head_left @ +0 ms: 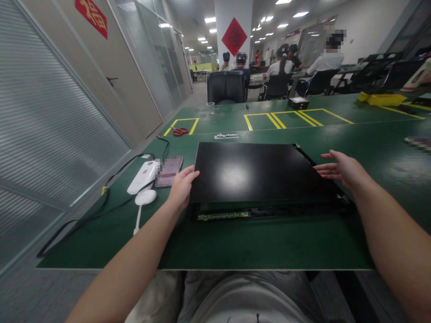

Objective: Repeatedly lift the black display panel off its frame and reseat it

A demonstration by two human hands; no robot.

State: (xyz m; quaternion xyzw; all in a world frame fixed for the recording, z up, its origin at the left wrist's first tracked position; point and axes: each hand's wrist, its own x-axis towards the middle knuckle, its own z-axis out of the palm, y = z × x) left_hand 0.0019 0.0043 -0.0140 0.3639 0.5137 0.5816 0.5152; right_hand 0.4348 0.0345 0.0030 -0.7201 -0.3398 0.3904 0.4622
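Observation:
A flat black screen panel with a glossy light reflection is raised at its left side above a dark frame. My left hand grips the panel's left edge, thumb on top and fingers hidden underneath. On the other side, my right hand has its fingers stretched out beside the right edge of the panel and frame. Whether its fingertips touch them I cannot tell. Along the near side of the frame a green circuit board strip shows under the panel.
Left of the panel lie a phone, a white device, a round white piece and black cables. Red-handled scissors, a clear cup and a small black box are farther back on the green table. Several people sit beyond.

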